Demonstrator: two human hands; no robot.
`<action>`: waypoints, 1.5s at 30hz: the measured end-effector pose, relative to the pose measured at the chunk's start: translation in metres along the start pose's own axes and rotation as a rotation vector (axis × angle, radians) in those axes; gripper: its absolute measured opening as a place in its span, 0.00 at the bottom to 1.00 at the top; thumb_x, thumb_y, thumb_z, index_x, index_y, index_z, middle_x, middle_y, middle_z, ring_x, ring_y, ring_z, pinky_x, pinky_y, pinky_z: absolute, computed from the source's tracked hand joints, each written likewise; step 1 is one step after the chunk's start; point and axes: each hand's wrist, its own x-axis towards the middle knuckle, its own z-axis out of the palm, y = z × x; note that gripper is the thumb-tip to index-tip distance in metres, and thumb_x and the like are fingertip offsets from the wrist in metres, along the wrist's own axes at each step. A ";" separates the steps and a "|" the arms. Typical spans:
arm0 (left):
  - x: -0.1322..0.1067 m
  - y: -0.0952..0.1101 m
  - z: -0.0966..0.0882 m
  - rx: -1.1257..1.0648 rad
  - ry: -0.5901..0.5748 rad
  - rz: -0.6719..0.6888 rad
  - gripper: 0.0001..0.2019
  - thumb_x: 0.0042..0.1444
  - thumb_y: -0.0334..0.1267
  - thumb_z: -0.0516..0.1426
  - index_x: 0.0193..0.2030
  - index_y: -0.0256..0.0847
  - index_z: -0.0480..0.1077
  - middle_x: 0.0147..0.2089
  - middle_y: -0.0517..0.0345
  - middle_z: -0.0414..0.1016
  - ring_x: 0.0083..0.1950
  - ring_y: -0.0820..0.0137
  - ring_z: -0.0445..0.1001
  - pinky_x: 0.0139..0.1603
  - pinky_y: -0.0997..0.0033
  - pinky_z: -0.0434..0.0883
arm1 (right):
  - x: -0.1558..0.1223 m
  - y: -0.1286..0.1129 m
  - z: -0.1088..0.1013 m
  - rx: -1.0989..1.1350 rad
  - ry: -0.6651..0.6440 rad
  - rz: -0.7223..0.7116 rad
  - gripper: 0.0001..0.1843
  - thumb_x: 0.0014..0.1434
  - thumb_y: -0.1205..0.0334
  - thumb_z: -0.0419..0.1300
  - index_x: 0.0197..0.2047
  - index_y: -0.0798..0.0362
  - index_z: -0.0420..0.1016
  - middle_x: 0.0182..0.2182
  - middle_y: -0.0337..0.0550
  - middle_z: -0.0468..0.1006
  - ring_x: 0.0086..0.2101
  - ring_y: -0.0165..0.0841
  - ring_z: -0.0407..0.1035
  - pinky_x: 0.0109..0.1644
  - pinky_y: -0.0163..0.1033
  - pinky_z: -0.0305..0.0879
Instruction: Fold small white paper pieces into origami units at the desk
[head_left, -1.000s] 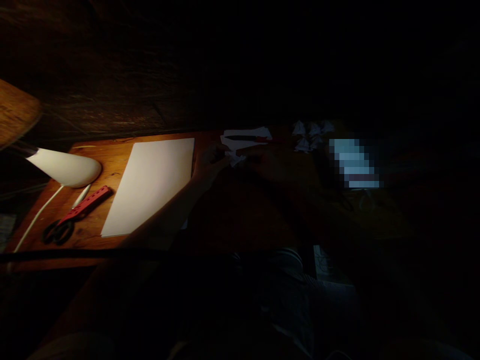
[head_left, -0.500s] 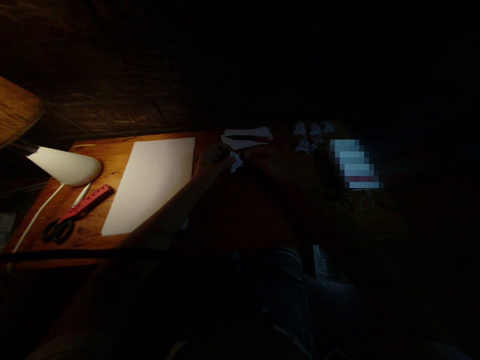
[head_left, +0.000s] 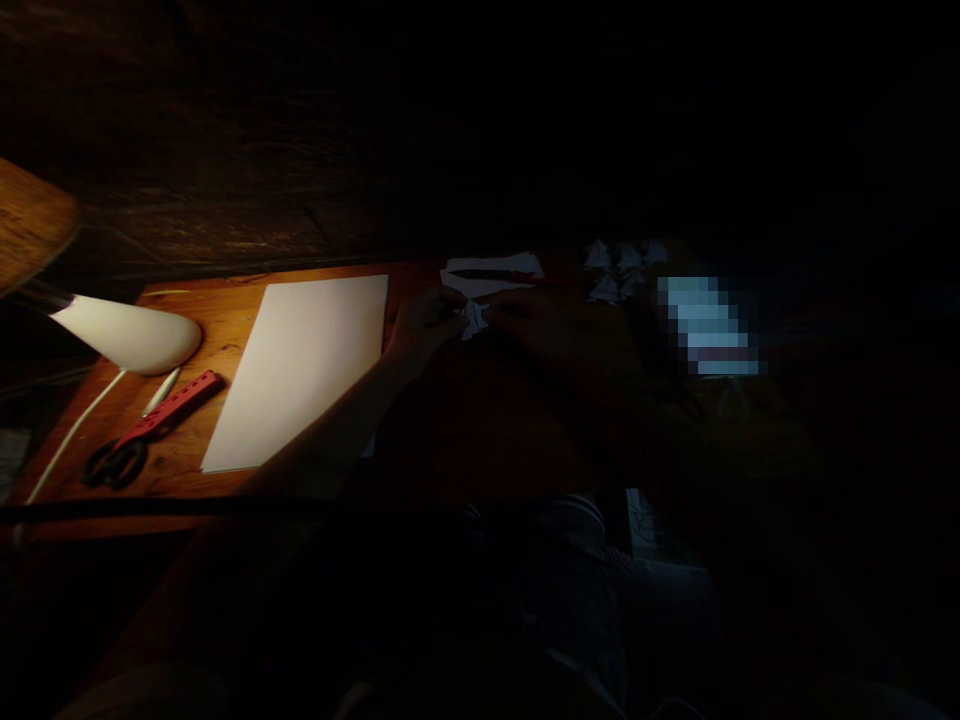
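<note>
Now between both hands: the small folded paper [head_left: 475, 319], out over the dim middle of the wooden table [head_left: 180, 460], thumb and fingers of the left hand [head_left: 427, 325] closed on its left side, fingertips of the right hand [head_left: 529, 320] up at the opposite edge. Half a second ago, seemingly held by the left alone, with the right fingertips a little apart; since then, drawn in close enough to touch (too dark on that side to tell a firm pinch from a light contact). Also turned compared with a second ago, from a wide, ragged outline to a narrower one. Judging from that, still mid-handling, with both hands at work on the piece and nothing set down yet.

Otherwise unmoved: the cluster of folded paper shapes [head_left: 606, 289], beyond the right hand; the cut paper pieces [head_left: 480, 287] just past the fingers, with a dark-bladed tool [head_left: 487, 274] lying across; the stack of white sheets [head_left: 315, 350], lit from the lamp [head_left: 135, 335] side; the scissors [head_left: 124, 463], well apart at the far left. Likewise unchanged: the glowing pixelated panel [head_left: 709, 325] at the right, contents unreadable.
</note>
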 end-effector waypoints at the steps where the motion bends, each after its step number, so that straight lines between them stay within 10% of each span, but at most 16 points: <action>1: 0.000 0.000 0.000 -0.006 0.003 -0.001 0.15 0.51 0.41 0.73 0.41 0.43 0.75 0.37 0.59 0.79 0.37 0.70 0.77 0.37 0.71 0.74 | 0.000 -0.001 0.000 0.003 -0.006 -0.005 0.19 0.60 0.43 0.72 0.32 0.50 0.78 0.36 0.41 0.81 0.39 0.34 0.73 0.46 0.39 0.71; 36: -0.002 0.005 0.002 0.022 -0.132 0.018 0.16 0.52 0.39 0.72 0.45 0.41 0.76 0.37 0.58 0.83 0.36 0.71 0.81 0.39 0.72 0.76 | 0.004 0.003 -0.002 -0.040 0.093 0.042 0.14 0.65 0.52 0.67 0.32 0.51 0.79 0.33 0.42 0.83 0.35 0.35 0.73 0.43 0.40 0.72; 45: -0.004 0.000 0.003 0.405 -0.035 0.092 0.03 0.59 0.36 0.68 0.36 0.43 0.79 0.32 0.60 0.79 0.33 0.69 0.74 0.36 0.69 0.68 | 0.005 0.009 -0.018 -0.365 0.239 -0.091 0.02 0.64 0.63 0.65 0.37 0.50 0.79 0.40 0.47 0.84 0.44 0.41 0.75 0.54 0.46 0.70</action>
